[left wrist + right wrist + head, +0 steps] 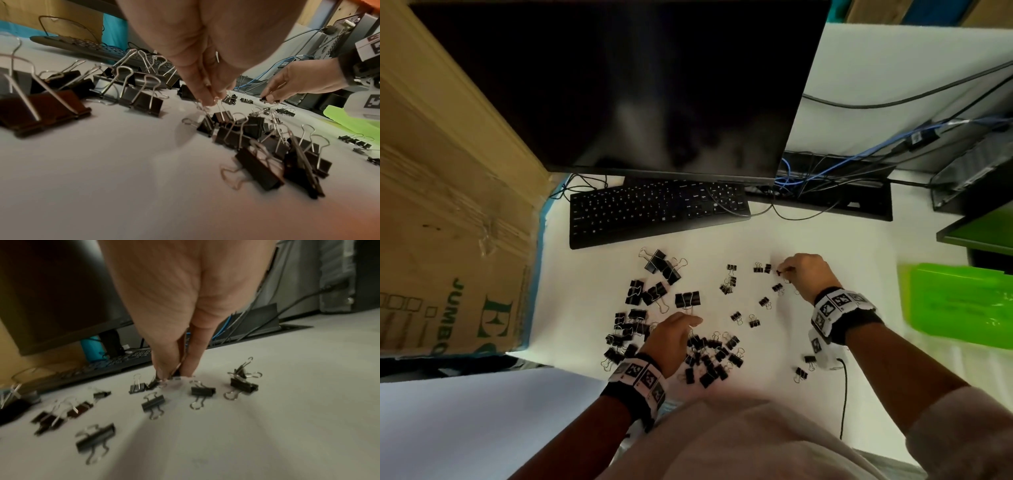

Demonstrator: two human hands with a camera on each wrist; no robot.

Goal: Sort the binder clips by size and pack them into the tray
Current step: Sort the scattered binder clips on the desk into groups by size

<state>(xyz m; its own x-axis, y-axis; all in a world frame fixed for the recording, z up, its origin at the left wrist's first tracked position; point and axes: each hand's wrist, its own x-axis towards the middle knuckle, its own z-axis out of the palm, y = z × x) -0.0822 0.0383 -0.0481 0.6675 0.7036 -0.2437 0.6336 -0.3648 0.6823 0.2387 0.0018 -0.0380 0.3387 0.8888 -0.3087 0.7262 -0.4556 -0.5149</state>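
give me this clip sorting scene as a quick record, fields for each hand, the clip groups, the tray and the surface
left hand: pinching the wire handle of a medium binder clip in the near pile
right hand: pinching a small binder clip at the desk surface
large clips: grouped near the keyboard
medium clips: heaped by the left hand
small clips: scattered near the right hand
green tray: at the right edge, no clips seen in it
surface: white desk
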